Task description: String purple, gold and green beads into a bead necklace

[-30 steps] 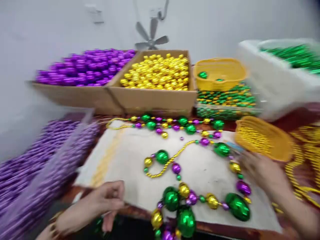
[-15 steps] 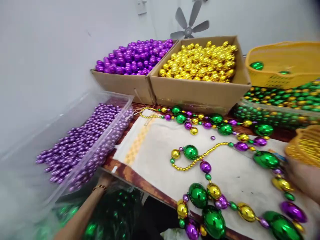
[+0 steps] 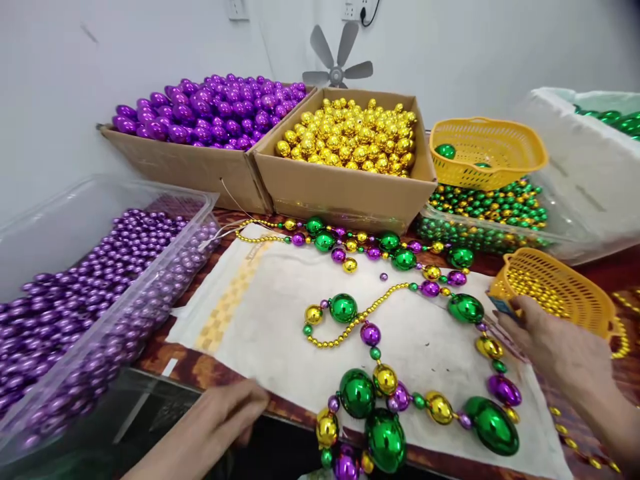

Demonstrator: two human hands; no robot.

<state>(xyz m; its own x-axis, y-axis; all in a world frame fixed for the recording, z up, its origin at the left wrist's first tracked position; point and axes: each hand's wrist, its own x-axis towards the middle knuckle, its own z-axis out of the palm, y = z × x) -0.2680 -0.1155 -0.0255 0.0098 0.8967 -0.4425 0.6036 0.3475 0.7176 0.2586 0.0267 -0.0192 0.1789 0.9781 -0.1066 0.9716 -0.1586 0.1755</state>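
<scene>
My left hand (image 3: 230,410) is at the table's front edge, fingers bent and pressed together; anything inside them is hidden. My right hand (image 3: 565,343) is at the cloth's right side, its fingers closed at a thin tool with a blue part (image 3: 504,305) and pinkish handles. A strand of big green, gold and purple beads (image 3: 493,425) curves over the white cloth (image 3: 290,287) and hangs past its front edge. Small gold beads (image 3: 370,308) form a loop in the middle. More strung beads (image 3: 404,259) lie along the back, near a loose purple bead (image 3: 383,277).
Cartons of purple (image 3: 185,163) and gold beads (image 3: 340,193) stand at the back. A clear bin of purple beads (image 3: 145,267) is left. At right are a yellow basket of small gold beads (image 3: 590,297), another basket (image 3: 493,177) on a mixed-bead bin (image 3: 500,230), and a white box (image 3: 590,167).
The view has turned to the right. My left hand has come up from below the purple-bead bin to the table edge. My right hand has moved to the thin tool.
</scene>
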